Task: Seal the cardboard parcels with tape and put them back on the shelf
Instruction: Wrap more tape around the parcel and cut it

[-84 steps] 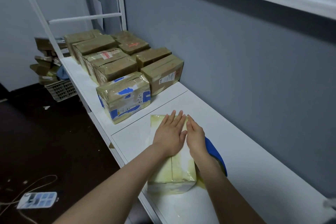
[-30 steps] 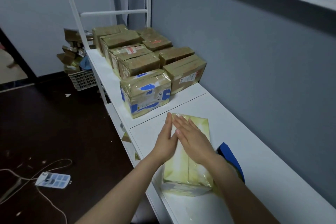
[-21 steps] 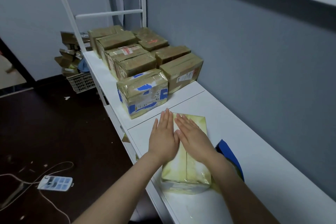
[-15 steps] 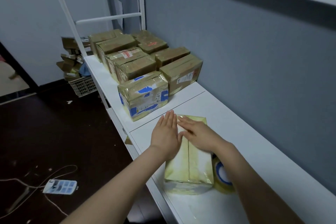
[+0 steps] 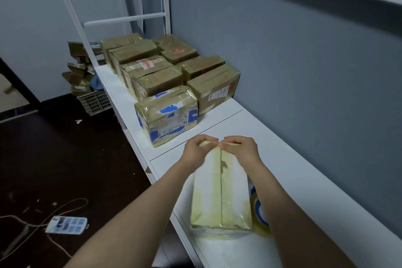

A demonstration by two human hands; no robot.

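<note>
Your left grip (image 5: 199,150) and right grip (image 5: 241,150) curl over and pinch the far edge of the pale, tape-wrapped cardboard parcel (image 5: 219,198), lying on the white worktop (image 5: 304,180). At 11 o'clock sits a blue-patched taped box (image 5: 167,115), its label print unreadable.

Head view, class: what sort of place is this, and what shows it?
Probably a parcel storeroom or packing room: taped cardboard parcels crowd a white shelf, a tape roll lies beside the nearest parcel, and loose cartons pile above a crate on the floor.
</note>
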